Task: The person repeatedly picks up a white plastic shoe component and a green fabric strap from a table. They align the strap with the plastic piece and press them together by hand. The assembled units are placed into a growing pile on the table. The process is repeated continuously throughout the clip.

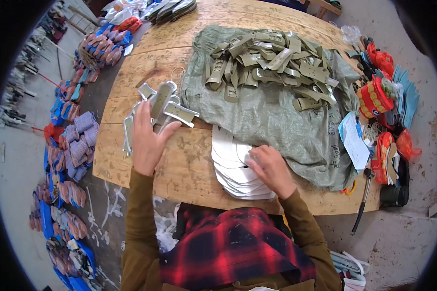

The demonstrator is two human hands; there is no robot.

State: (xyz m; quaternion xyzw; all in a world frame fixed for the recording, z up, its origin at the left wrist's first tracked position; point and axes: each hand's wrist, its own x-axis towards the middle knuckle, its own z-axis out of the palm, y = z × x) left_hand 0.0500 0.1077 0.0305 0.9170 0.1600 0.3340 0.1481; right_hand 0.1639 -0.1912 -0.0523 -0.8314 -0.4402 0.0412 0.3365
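Note:
My left hand [149, 140] is spread, thumb apart from the fingers, at a loose pile of olive shoe-upper-like pieces [162, 101] with white edges. Its fingertips reach the near side of the pile; whether they touch a piece I cannot tell. My right hand [272, 169] is closed, its curled fingers pinching at the right edge of the top white piece in a fanned stack of flat white cut pieces [238, 180]. The stack lies near the table's front edge. Part of its right side is hidden by the hand.
A green woven sack [277, 123] lies across the wooden table [179, 169], with a heap of olive pieces [272, 63] on it. At the right edge are a paper sheet [354, 140], a hammer [363, 201] and red bags [381, 60]. Bundled pieces [80, 140] line the left floor.

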